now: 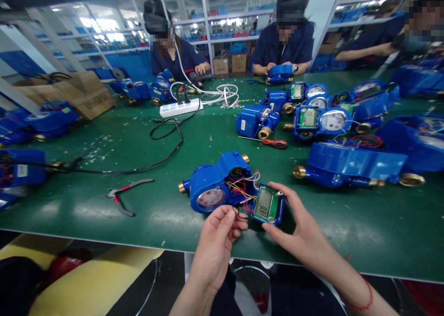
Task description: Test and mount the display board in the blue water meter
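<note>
"Left hand (218,235) is pinching what seems to be a black wire (240,214) in its fingertips; right hand (294,228) is gripping the display board (274,200) by opposite edges."

"Where is that board sitting?"

"It's lying just beside the open blue meter (227,166), with coloured wires (239,186) joining them, near the front of the desk (166,196). (Whether it's touching the desk, I can't tell.)"

"What is good handling looking like?"

"Probably steadying the rim, keeping fingers off the circuitry and leaving slack."

"Anything readable?"

"Its screen (262,201) is showing sideways characters, perhaps 'E0'. A neighbouring meter (250,117) is carrying a white label (243,124), and a cardboard box (93,94) is bearing print, both too blurred to read."
</note>
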A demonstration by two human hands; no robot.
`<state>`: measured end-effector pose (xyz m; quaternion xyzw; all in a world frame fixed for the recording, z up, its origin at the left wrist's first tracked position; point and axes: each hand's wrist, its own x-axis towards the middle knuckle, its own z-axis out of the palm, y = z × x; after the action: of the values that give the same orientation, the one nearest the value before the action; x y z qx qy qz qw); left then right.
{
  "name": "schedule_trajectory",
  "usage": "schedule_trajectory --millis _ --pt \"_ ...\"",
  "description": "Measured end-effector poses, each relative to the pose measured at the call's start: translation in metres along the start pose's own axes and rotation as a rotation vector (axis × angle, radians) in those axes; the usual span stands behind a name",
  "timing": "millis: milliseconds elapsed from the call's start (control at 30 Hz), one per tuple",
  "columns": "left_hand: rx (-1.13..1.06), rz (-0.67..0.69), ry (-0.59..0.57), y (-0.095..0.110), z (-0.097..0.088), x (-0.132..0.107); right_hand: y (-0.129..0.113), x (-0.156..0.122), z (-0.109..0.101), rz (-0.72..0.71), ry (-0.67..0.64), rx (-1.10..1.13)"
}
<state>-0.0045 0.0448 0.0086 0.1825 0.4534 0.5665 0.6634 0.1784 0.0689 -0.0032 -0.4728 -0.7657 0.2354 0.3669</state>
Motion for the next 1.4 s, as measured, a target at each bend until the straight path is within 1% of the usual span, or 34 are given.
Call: schedule_trajectory --millis 67,100,133,200,267,300,367,467,533,633,733,800,900,1000,1100,1167,1233,1400 --pt "-0.004 0.005 0.005 0.0 0.0 0.0 -0.003 -0.001 -0.002 -0.022 0.023 -0.037" --pt "-0.005 0.007 0.006 -0.001 0.0 0.0 -0.006 -0.002 -0.003 -0.053 0.063 -0.067" --pt "-0.005 0.009 0.005 -0.001 0.0 0.0 -0.01 -0.002 -0.003 -0.104 0.115 -0.105" --pt "-0.009 0.012 -0.004 0.0 0.001 0.0 -0.02 -0.001 -0.002 -0.249 0.2 -0.192" --pt "-0.023 0.01 -0.029 0.0 0.002 0.0 -0.032 0.003 0.002 -0.365 0.217 -0.254" --pt "-0.034 0.013 -0.042 0.0 0.003 0.0 -0.037 0.006 0.005 -0.388 0.194 -0.271" --pt "-0.041 0.034 -0.061 -0.001 0.003 0.001 -0.046 0.012 0.011 -0.363 0.146 -0.278" --pt "0.026 0.096 -0.059 -0.005 0.001 0.004 -0.052 0.02 0.018 -0.292 0.136 -0.252" --pt "0.097 0.154 -0.052 -0.008 -0.001 0.005 -0.053 0.024 0.019 -0.249 0.153 -0.227" --pt "0.179 0.242 -0.036 -0.011 -0.002 0.005 -0.053 0.026 0.018 -0.188 0.144 -0.213" --pt "0.253 0.268 -0.016 -0.011 0.001 0.005 -0.053 0.028 0.018 -0.111 0.13 -0.193" --pt "0.331 0.29 -0.006 -0.011 0.004 0.006 -0.054 0.029 0.018 -0.057 0.114 -0.163" --pt "0.559 0.412 -0.048 -0.01 0.007 0.009 -0.055 0.032 0.016 -0.015 0.072 -0.127" --pt "0.709 0.533 -0.097 -0.009 0.007 0.014 -0.054 0.036 0.013 -0.005 0.047 -0.129" --pt "0.729 0.597 -0.09 -0.008 0.004 0.016 -0.049 0.04 0.007 0.007 0.055 -0.133" --pt "0.742 0.617 -0.085 -0.009 0.001 0.016 -0.045 0.043 0.003 0.015 0.053 -0.132" --pt "0.754 0.622 -0.092 -0.01 -0.002 0.014 -0.041 0.045 -0.001 0.007 0.023 -0.135" --pt "0.689 0.608 -0.111 -0.004 -0.004 0.008 -0.039 0.044 -0.005 -0.095 -0.126 -0.164"
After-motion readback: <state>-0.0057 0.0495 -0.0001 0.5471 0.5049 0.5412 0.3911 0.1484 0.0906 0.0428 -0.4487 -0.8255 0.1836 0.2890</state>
